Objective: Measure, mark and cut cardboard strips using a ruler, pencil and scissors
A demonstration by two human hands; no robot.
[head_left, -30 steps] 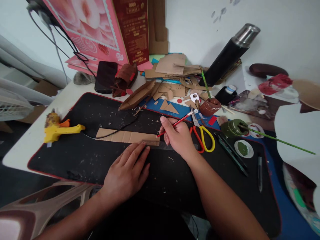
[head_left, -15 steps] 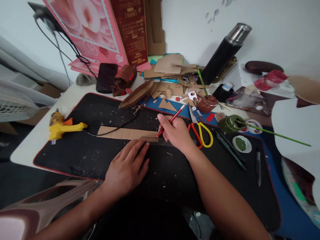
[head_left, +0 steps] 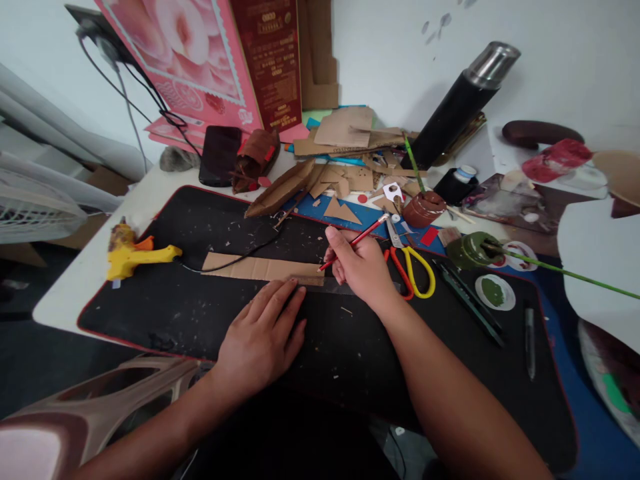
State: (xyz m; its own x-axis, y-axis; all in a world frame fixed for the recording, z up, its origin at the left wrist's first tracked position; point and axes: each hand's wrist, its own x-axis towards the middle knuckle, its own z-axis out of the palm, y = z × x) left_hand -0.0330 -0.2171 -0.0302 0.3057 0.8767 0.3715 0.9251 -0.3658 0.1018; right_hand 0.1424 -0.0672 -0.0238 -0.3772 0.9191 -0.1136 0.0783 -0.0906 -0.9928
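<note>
My left hand lies flat, fingers stretched out, its fingertips on a clear ruler-like strip along the near edge of a long brown cardboard strip. Between the fingers of my right hand is a red pencil, slanting up to the right. Its tip is at the cardboard's right end; whether it touches is hard to tell. Just right of that hand rest scissors with red and yellow handles. A black cord crosses the cardboard.
A yellow glue gun lies at the left of the black mat. Cardboard scraps, a phone and a leaning black flask are behind. Paint jars, dark pens and a paint-filled lid are on the right.
The pencil in my right hand leans further to the right, its tip still near the cardboard's end. My left hand stays on the strip. The whole view has shifted slightly.
</note>
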